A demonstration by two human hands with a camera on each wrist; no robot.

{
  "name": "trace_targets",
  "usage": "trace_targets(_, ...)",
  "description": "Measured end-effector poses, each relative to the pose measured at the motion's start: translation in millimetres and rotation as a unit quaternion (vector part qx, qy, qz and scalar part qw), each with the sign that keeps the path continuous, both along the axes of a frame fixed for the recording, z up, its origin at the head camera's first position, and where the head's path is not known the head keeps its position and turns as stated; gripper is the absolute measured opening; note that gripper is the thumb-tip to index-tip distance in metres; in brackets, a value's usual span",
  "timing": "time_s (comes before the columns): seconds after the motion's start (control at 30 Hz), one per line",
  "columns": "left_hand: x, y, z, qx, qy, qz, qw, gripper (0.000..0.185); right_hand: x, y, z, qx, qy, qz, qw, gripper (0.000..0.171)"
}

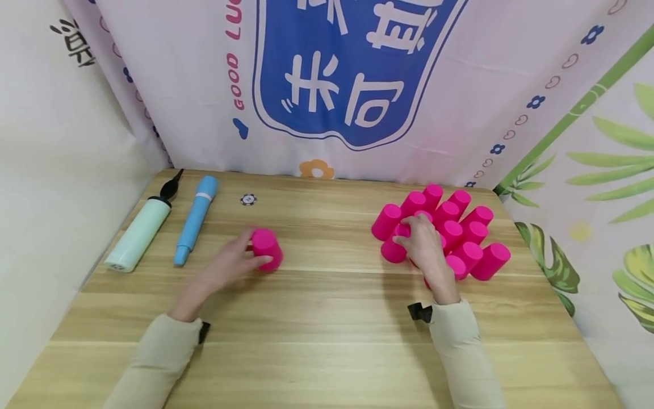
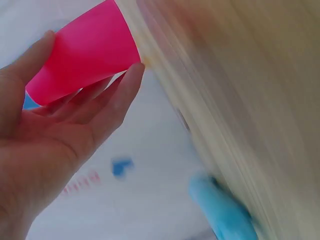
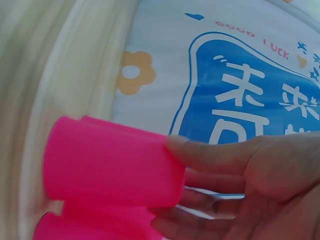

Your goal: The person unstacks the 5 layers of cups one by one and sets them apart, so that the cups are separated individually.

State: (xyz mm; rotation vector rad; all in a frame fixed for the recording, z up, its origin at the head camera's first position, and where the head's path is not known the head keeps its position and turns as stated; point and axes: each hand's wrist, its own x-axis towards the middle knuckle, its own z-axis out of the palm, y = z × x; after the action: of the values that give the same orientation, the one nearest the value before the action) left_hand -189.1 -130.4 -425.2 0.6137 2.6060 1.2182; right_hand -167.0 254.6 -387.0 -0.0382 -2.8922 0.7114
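On the left half of the table, my left hand (image 1: pixel 232 264) holds a pink cup (image 1: pixel 268 250) that is upside down. The left wrist view shows thumb and fingers (image 2: pixel 127 92) on opposite sides of this cup (image 2: pixel 87 52). Over on the right, my right hand (image 1: pixel 426 244) pinches another upside-down pink cup (image 1: pixel 392 250) near its closed end, at the left side of a cluster of pink cups (image 1: pixel 452 234). In the right wrist view the thumb lies against that cup (image 3: pixel 112 165); some fingertips are partly hidden behind it.
Along the table's left edge lie a pale green hand pump (image 1: pixel 139 233) with a black nozzle and a blue pen-like tube (image 1: pixel 196 218). A small round chip (image 1: pixel 248 199) sits near the back. Printed cloth (image 1: pixel 194 85) hangs behind the wooden table (image 1: pixel 327 341).
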Motion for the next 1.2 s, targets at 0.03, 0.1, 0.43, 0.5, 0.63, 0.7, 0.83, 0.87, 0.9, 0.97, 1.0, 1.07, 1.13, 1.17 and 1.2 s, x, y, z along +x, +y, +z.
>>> trace_targets(0.03,2.1,13.7,0.4,0.011,-0.002,-0.015,0.9998,0.053,0.6,-0.2,1.5,0.006,-0.003,-0.004,1.0,0.043)
trace_targets(0.1,6.5,44.4,2.5,0.018,-0.001,-0.044,0.9989,0.054,2.1,0.2,4.1,0.013,-0.011,-0.012,1.0,0.042)
trace_targets(0.43,19.0,170.1,-0.7,-0.041,0.046,-0.149,0.9869,0.057,4.4,-1.6,2.2,0.008,-0.027,-0.018,0.999,0.04)
trace_targets(0.5,20.5,183.5,-4.0,-0.04,0.046,-0.153,0.9864,0.058,4.1,-5.1,1.4,0.01,-0.026,-0.014,1.0,0.039)
trace_targets(0.63,21.6,201.1,-8.4,-0.023,0.051,-0.148,0.9873,0.062,2.6,-12.3,0.2,0.02,-0.02,-0.004,1.0,0.038)
trace_targets(0.7,21.8,206.6,-10.4,-0.024,0.055,-0.15,0.9868,0.065,2.2,-15.4,0.2,0.024,-0.018,-0.002,1.0,0.038)
trace_targets(0.83,21.3,213.3,-14.9,-0.034,0.051,-0.153,0.9863,0.069,0.5,-19.0,-0.4,0.031,-0.013,0.005,0.999,0.036)
trace_targets(0.87,20.9,214.3,-15.8,-0.035,0.05,-0.153,0.9863,0.07,0.4,-19.7,-0.3,0.031,-0.012,0.007,0.999,0.036)
trace_targets(0.9,20.5,215.0,-16.7,-0.034,0.046,-0.153,0.9866,0.07,0.2,-20.2,-0.3,0.031,-0.01,0.009,0.999,0.036)
trace_targets(0.97,19.3,216.3,-17.9,-0.03,0.042,-0.154,0.9868,0.069,0.5,-21.2,-0.2,0.031,-0.009,0.011,0.999,0.036)
trace_targets(1.0,18.7,216.9,-18.3,-0.028,0.039,-0.155,0.9868,0.069,1.0,-21.9,0.0,0.03,-0.009,0.012,0.999,0.036)
trace_targets(1.07,17.9,218.1,-18.3,-0.026,0.035,-0.158,0.9866,0.067,2.0,-23.1,0.2,0.029,-0.013,0.011,0.999,0.036)
trace_targets(1.13,17.1,220.3,-18.3,-0.029,0.035,-0.162,0.9858,0.066,2.8,-23.8,0.5,0.03,-0.016,0.009,0.999,0.036)
trace_targets(1.17,16.5,220.9,-18.0,-0.03,0.036,-0.162,0.9856,0.067,2.1,-24.8,0.7,0.031,-0.018,0.01,0.999,0.036)
trace_targets(1.2,16.0,221.3,-17.6,-0.032,0.038,-0.163,0.9854,0.069,1.3,-25.7,1.0,0.032,-0.019,0.011,0.999,0.036)
